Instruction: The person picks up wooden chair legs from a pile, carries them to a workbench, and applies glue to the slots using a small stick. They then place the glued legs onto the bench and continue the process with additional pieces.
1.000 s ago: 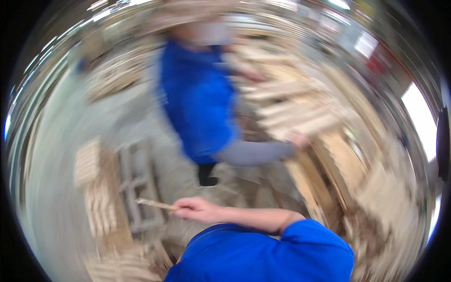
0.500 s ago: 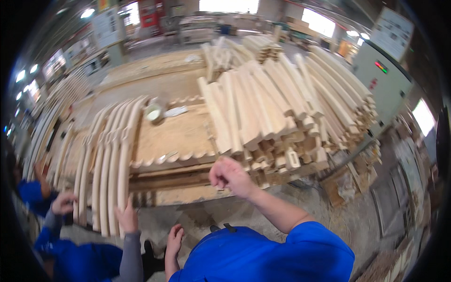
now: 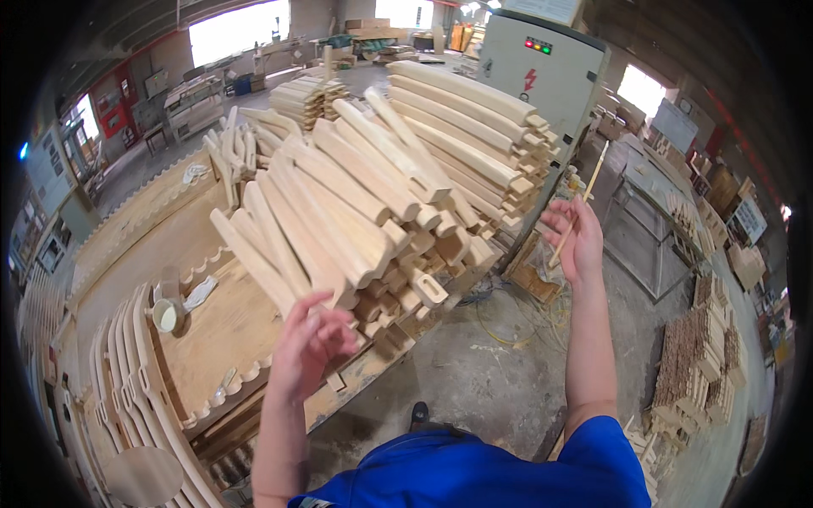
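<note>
A tall pile of pale carved wooden pieces (image 3: pixel 381 195) lies on a wooden workbench (image 3: pixel 220 330). My left hand (image 3: pixel 312 343) is raised with fingers curled right at the near ends of the lowest pieces, holding nothing that I can see. My right hand (image 3: pixel 574 237) is lifted to the right of the pile and grips a thin wooden stick (image 3: pixel 584 196) that points up and away.
Curved wooden parts (image 3: pixel 135 381) stand in a row at the bench's left end, beside a roll of tape (image 3: pixel 165 315). A grey control cabinet (image 3: pixel 542 68) rises behind the pile. Yellow cable (image 3: pixel 517 317) lies on the concrete floor. Stacked small wood blocks (image 3: pixel 703 364) sit at right.
The view has swung right along the bench, so the pile now fills the middle. The other person in blue has dropped out of view. My right hand has lifted to the right with the stick.
</note>
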Action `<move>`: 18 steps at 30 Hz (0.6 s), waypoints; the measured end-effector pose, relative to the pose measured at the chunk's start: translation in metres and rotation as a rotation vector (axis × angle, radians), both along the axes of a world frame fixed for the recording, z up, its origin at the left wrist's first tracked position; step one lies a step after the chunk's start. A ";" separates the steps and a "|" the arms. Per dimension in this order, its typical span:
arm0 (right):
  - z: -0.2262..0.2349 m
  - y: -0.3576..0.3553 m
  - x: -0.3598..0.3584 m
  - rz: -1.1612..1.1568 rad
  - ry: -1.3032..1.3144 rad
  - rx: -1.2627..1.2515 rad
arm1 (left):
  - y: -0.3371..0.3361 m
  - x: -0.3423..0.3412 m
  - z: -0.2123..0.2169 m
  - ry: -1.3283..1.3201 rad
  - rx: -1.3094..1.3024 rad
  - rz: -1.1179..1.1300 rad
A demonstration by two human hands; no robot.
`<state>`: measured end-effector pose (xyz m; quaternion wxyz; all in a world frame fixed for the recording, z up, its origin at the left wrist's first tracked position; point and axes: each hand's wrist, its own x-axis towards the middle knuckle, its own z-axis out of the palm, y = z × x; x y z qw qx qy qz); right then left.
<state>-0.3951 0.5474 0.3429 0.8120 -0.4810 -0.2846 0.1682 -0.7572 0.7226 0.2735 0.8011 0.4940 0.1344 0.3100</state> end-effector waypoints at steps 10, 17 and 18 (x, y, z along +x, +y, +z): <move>0.006 0.067 0.088 -0.059 0.151 0.377 | 0.070 0.265 0.122 0.206 -0.072 -0.086; 0.004 0.086 0.111 -0.003 0.140 0.421 | 0.113 0.390 0.146 0.413 -0.075 0.144; 0.007 0.089 0.108 0.030 0.139 0.453 | 0.122 0.395 0.146 0.428 -0.059 0.162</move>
